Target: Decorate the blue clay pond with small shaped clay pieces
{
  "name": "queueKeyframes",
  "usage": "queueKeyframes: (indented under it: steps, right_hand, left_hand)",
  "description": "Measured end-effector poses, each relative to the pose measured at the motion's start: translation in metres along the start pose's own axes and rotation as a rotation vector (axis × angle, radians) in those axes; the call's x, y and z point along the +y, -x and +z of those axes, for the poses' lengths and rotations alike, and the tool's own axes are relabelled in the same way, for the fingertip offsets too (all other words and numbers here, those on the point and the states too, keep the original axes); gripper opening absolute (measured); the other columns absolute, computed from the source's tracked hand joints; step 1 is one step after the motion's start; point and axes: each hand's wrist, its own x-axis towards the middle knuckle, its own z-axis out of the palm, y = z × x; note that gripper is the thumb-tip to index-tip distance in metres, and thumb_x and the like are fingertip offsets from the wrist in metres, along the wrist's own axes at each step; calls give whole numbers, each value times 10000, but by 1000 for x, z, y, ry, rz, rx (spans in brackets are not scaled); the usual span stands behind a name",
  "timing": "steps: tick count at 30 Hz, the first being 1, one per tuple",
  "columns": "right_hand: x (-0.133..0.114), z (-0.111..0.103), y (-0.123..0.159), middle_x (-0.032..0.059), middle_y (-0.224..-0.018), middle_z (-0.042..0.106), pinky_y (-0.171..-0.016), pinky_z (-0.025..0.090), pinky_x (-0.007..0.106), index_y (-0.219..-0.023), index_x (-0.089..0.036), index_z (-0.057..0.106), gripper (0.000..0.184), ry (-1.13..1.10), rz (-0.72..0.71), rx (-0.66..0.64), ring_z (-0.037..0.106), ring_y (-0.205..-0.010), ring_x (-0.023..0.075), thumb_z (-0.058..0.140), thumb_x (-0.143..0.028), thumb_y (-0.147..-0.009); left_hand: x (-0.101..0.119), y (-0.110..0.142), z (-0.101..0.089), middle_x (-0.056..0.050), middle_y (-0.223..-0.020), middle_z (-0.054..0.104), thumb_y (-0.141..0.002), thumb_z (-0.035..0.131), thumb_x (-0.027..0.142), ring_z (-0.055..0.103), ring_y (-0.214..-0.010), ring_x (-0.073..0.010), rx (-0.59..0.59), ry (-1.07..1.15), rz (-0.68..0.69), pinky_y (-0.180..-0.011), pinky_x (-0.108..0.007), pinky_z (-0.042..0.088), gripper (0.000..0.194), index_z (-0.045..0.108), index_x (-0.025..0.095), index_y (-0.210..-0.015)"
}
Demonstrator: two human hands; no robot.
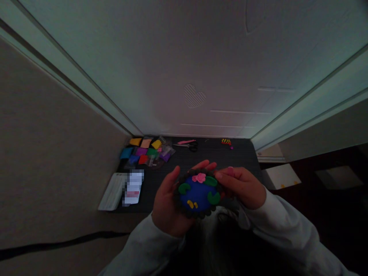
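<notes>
Looking down, I find the blue disc (198,195) just below the middle of my view, lying on the left hand (172,212), which is spread beneath it, thumb apart at its 10 o'clock. The right hand (243,188) seems closed lightly on the dark beaded rim (178,199) at 2 o'clock. I judge it light, clay-like and soft, more tacky than slippery. The pink flower (201,178) at 12 and yellow pieces (190,204) at 7 look easily squashed, so I'd carry it from underneath, steadying the rim at 3 and 9.
</notes>
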Motion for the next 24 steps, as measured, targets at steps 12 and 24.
queueKeyframes:
  steps: [12, 24]
  right_hand:
    - [-5, 1, 0, -50, -478, 429, -404, 226, 198, -578, -141, 551, 299, -21, -1, -14, 353, -438, 45, 541, -395, -736]
    - [1, -1, -1, -66, -422, 312, -395, 239, 212, -660, -154, 582, 333, -49, 3, 23, 282, -403, 57, 482, -455, -760]
  left_hand:
    - [-1, -1, 0, -112, -1186, 536, -836, 311, 389, 484, -1080, -267, -17, 4, -4, -959, -420, 298, 445, 540, 124, -1111]
    - [-1, -4, -6, -121, -1146, 564, -837, 292, 390, 498, -1055, -280, -48, 41, -36, -926, -449, 331, 475, 534, 90, -1114]
